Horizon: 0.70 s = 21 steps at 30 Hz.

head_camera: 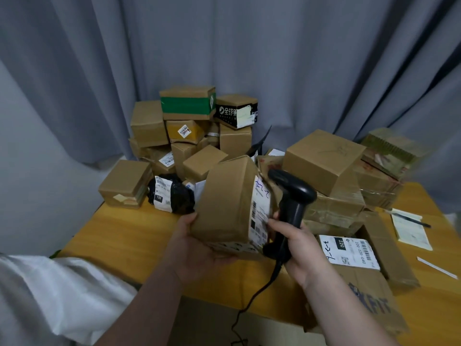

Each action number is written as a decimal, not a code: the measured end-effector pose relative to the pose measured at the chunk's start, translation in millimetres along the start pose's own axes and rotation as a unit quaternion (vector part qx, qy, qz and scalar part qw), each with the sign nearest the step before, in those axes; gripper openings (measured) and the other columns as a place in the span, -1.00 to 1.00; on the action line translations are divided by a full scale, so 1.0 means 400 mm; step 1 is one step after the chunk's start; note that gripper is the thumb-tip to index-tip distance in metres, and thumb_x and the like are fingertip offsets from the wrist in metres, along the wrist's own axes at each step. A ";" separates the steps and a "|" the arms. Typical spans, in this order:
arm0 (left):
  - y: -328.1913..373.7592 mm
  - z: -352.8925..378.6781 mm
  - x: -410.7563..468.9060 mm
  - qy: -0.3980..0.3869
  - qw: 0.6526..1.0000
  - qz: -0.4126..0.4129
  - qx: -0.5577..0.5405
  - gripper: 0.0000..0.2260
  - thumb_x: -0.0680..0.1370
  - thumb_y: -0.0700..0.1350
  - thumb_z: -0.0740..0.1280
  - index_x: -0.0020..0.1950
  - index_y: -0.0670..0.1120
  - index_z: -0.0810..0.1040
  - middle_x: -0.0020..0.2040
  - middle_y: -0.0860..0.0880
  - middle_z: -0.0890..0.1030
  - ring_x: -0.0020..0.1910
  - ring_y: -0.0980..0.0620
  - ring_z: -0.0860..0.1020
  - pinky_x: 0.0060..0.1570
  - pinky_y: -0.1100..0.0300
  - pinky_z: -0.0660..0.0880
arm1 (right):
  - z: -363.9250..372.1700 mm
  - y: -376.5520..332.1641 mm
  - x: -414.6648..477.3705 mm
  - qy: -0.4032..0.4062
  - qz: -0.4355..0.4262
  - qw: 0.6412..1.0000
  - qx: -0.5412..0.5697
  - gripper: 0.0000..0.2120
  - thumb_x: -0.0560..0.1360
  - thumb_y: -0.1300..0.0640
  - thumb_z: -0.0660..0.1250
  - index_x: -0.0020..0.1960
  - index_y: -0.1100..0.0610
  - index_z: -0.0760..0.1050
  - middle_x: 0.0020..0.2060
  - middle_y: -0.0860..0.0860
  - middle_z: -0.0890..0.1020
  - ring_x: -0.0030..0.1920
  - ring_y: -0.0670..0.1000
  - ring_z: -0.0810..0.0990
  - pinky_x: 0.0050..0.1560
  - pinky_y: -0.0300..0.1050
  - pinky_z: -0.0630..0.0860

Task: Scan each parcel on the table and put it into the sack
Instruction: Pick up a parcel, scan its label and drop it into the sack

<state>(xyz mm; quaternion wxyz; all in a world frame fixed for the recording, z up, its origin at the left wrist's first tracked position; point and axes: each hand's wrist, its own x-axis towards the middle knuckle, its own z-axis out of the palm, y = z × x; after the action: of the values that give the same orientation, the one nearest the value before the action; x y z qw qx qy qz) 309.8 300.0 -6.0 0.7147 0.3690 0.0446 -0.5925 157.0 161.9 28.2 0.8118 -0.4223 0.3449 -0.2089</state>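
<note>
My left hand (197, 242) grips a brown cardboard parcel (224, 203) from below, lifted above the wooden table (119, 236) and tilted so that its white shipping label faces right. My right hand (296, 242) holds a black handheld barcode scanner (291, 196) by its handle, its head close to the label's upper edge. The scanner's cable hangs down toward the table's front edge. A white sack (50, 295) lies at the lower left beside the table.
A heap of cardboard parcels (189, 131) rises at the back of the table, with a black plastic-wrapped parcel (172, 196) in front. Larger boxes (324, 161) stack at the right. A flat labelled carton (354, 265) lies near my right hand. Paper slips and a pen (411, 221) sit far right. Grey curtains hang behind.
</note>
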 end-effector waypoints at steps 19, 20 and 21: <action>0.039 0.069 -0.024 0.033 0.952 0.179 0.246 -0.37 0.25 0.00 0.48 0.33 0.08 0.51 0.21 -0.11 0.62 0.21 -0.19 0.56 -0.01 -0.11 0.57 | 0.000 -0.144 -0.091 -0.036 -0.114 0.990 -0.075 -0.80 0.42 0.31 0.41 0.00 0.11 0.55 -0.05 0.04 0.72 -0.05 0.06 0.66 0.04 0.08 0.52; 0.038 0.070 -0.024 0.042 0.954 0.188 0.232 -0.39 0.27 -0.02 0.46 0.34 0.05 0.50 0.20 -0.11 0.62 0.20 -0.19 0.57 -0.04 -0.08 0.57 | -0.005 -0.151 -0.095 -0.039 -0.119 0.988 -0.086 -0.80 0.42 0.31 0.41 0.01 0.12 0.56 -0.05 0.06 0.71 -0.09 0.08 0.63 0.01 0.06 0.51; 0.038 0.074 -0.027 0.053 0.953 0.200 0.220 -0.41 0.29 -0.03 0.43 0.34 0.05 0.50 0.19 -0.10 0.63 0.19 -0.17 0.57 -0.07 -0.06 0.57 | -0.011 -0.159 -0.101 -0.042 -0.126 0.986 -0.104 -0.80 0.42 0.31 0.41 0.02 0.13 0.56 -0.09 0.07 0.70 -0.14 0.09 0.58 -0.03 0.05 0.49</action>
<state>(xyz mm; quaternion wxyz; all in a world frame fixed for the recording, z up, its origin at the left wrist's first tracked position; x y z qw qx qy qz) 308.8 291.8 28.1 0.7163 0.5495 -0.1237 -0.4120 123.5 149.5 94.6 0.7442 -0.5533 0.2746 -0.2545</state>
